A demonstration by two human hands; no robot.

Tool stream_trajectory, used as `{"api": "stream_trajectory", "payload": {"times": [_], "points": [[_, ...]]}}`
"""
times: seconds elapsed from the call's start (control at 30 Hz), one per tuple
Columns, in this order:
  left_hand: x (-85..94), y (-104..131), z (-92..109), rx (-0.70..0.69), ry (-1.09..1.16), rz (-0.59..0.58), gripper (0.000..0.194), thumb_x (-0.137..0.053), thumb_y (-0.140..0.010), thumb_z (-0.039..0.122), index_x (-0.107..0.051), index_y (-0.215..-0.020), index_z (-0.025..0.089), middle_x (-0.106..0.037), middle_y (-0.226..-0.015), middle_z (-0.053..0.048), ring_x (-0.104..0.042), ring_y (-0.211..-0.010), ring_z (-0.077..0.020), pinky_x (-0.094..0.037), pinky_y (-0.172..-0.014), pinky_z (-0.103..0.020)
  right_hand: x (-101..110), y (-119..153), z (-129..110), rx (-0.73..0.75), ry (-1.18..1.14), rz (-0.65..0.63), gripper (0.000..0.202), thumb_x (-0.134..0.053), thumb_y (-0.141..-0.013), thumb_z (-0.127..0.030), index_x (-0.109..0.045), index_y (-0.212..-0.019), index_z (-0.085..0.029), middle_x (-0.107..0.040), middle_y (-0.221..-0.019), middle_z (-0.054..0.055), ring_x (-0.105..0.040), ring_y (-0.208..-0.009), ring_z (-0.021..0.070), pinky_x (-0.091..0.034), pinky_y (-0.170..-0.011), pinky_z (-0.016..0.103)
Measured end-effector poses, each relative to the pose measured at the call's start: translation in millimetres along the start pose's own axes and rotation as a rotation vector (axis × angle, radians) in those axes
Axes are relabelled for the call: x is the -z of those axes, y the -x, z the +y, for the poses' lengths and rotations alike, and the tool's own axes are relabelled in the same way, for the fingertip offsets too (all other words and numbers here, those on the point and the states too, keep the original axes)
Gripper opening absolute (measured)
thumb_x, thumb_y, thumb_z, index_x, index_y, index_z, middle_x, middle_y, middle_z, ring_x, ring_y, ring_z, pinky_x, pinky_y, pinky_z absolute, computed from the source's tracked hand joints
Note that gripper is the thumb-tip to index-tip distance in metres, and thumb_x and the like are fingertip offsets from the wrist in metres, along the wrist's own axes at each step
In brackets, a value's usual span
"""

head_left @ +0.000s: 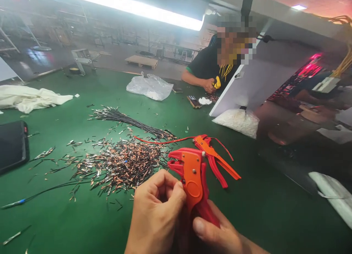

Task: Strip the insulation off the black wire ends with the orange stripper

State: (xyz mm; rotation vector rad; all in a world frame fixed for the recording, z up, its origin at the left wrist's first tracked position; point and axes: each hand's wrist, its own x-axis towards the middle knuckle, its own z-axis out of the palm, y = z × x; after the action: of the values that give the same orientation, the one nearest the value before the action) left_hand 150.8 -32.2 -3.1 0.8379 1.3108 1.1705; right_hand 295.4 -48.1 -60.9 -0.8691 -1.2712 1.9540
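Observation:
In my right hand (217, 232) is an orange and red wire stripper (193, 173), held upright with its jaws pointing left. My left hand (156, 206) is closed in a pinch beside the stripper's body, its thumb tip against or very near the tool's edge. Whatever those fingers hold is hidden. Just beyond, a heap of short black wire offcuts with bare copper ends (129, 162) covers the table. Behind the heap lies a bundle of longer black wires (132, 122). A second wire stripper (214, 155) rests on the table, with a red wire (176, 140) running by its jaws.
On the green table (261, 202) are a black phone (12, 145), a white cloth (30, 100), a clear plastic bag (150, 86) and a tied white bag (238, 122). A white panel (247, 77) stands at right. A co-worker (211, 59) across holds a yellow tool (217, 82).

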Motion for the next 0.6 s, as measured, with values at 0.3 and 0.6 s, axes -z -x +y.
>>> {"api": "stream_trajectory", "payload": {"times": [0.3, 0.6], "points": [[2.6, 0, -7, -0.104, -0.124, 0.014, 0.021, -0.064, -0.075, 0.029, -0.058, -0.057, 0.018, -0.053, -0.052, 0.004, -0.043, -0.047, -0.0083, -0.035, -0.044, -0.018, 1, 2, -9, -0.052, -0.160, -0.076, 0.047, -0.066, -0.077, -0.057, -0.061, -0.097, -0.015, -0.055, -0.066, 0.001, -0.048, -0.057, 0.0149, -0.039, -0.055, 0.027], [8.8, 1, -15, -0.484, -0.401, 0.222, 0.023, -0.059, -0.081, 0.023, -0.058, -0.059, 0.020, -0.044, -0.049, 0.007, -0.037, -0.043, -0.0075, -0.029, -0.042, -0.020, 5, 1, -19, -0.079, -0.346, -0.130, 0.044, -0.072, -0.070, -0.032, -0.060, -0.111, -0.018, -0.053, -0.086, 0.003, -0.050, -0.075, 0.0173, -0.042, -0.073, 0.032]]}}
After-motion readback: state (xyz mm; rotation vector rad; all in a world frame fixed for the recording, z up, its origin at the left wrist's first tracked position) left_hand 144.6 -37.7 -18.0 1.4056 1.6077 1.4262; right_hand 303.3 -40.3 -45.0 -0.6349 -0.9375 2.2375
